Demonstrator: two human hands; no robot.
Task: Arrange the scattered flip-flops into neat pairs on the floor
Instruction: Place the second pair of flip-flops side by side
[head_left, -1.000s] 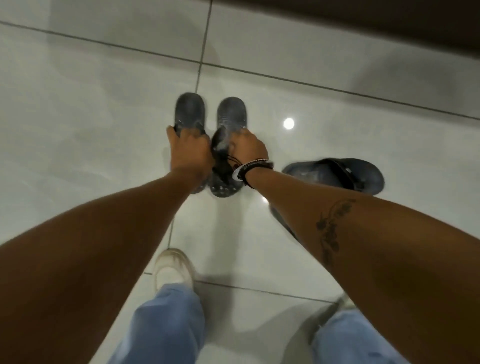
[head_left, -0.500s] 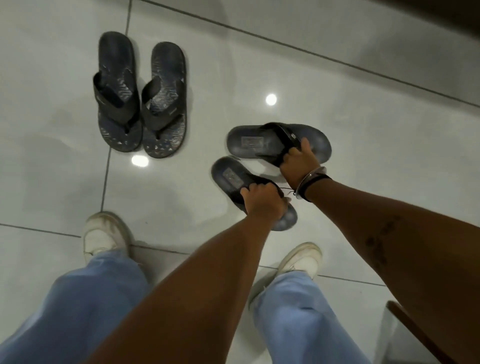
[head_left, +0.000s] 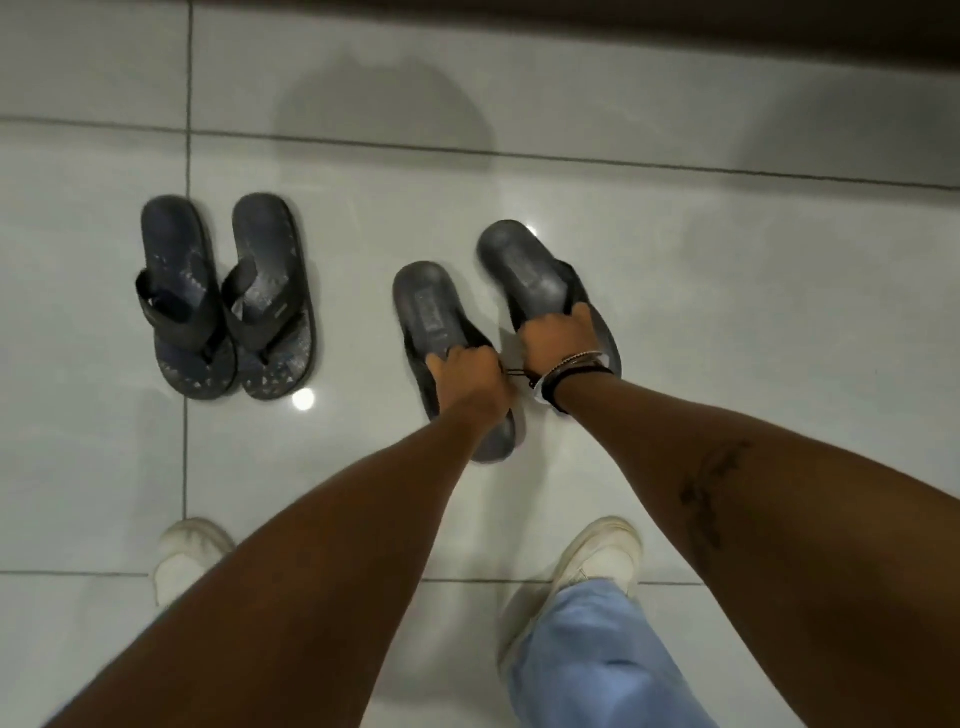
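Note:
Two dark patterned flip-flops (head_left: 228, 299) lie side by side as a pair on the white tiled floor (head_left: 727, 291), at the left. To their right are two plain dark grey flip-flops. My left hand (head_left: 470, 382) grips the strap of the nearer grey flip-flop (head_left: 431, 312). My right hand (head_left: 558, 338), with bracelets on the wrist, grips the strap of the farther grey flip-flop (head_left: 524, 265). Both grey flip-flops point roughly away from me, heels far, and sit a small gap apart. The right one looks tilted and slightly further away.
My feet in white shoes stand close below: the left shoe (head_left: 189, 551) and the right shoe (head_left: 597, 564) with a light blue trouser leg (head_left: 597, 660). A dark wall base (head_left: 675, 31) runs along the top. Grout lines cross the tiles.
The two grey flip-flops have been turned from lying crosswise to pointing away from me, nearly parallel. Both hands keep hold of the straps. The patterned pair stays put.

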